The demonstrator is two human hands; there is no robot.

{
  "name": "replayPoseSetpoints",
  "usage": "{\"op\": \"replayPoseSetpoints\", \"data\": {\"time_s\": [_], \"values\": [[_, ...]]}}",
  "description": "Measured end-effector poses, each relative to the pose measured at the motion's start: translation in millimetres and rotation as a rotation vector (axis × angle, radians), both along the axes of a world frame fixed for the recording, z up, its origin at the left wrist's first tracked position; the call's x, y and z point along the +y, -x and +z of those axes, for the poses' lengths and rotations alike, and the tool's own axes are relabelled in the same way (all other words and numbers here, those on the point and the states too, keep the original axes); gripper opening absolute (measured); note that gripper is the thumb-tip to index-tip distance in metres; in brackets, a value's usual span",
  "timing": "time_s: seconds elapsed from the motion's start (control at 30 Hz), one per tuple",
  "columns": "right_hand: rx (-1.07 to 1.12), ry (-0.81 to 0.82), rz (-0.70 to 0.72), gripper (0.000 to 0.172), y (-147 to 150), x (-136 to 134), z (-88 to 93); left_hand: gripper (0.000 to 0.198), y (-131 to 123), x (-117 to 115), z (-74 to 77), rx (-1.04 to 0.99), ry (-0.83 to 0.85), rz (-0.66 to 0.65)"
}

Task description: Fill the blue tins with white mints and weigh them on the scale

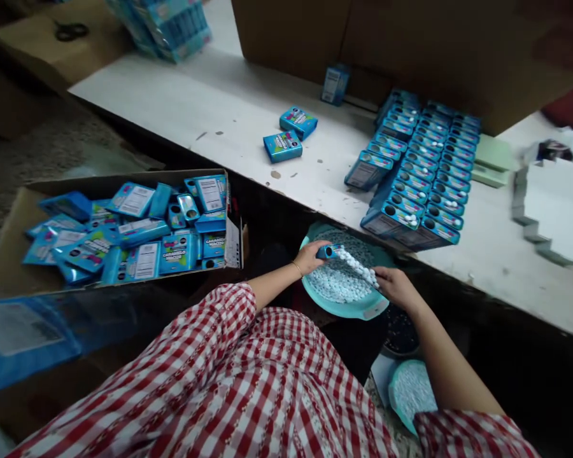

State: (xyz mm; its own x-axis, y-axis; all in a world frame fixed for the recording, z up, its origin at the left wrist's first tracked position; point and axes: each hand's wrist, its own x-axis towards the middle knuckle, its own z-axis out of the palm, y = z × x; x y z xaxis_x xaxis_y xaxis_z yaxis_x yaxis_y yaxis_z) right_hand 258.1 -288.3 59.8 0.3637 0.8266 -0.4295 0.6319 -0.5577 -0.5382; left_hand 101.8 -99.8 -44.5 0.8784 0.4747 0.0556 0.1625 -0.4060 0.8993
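Observation:
My left hand (309, 258) is closed around a small blue candy tin (326, 252), holding it over a turquoise basin (346, 310). My right hand (395, 286) grips the end of a narrow scoop, which is mostly hidden under a row of round white candies (356, 264). The far end of that row meets the tin's top. More white candies (337, 286) fill the basin below both hands.
An open carton (9, 257) of jumbled blue tins lies to the left. On the white table (210, 105) stand packed rows of tins (423, 168), with two loose tins (286, 143) nearby. A second turquoise bowl (395, 397) of candies sits low at the right.

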Motion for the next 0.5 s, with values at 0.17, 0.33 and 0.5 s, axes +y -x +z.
{"op": "replayPoseSetpoints", "data": {"time_s": [0.17,0.33,0.5], "values": [[-0.279,0.233,0.153,0.032,7,35,28.1,0.045,-7,-6,-3.1,0.091,-0.080,-0.061],[-0.460,0.457,0.229,0.031,32,68,48.8,0.048,-13,-10,-11.3,0.126,-0.126,-0.093],[-0.573,0.449,0.236,0.032,40,57,70.1,0.044,-13,-12,-13.1,0.081,-0.100,-0.061]]}}
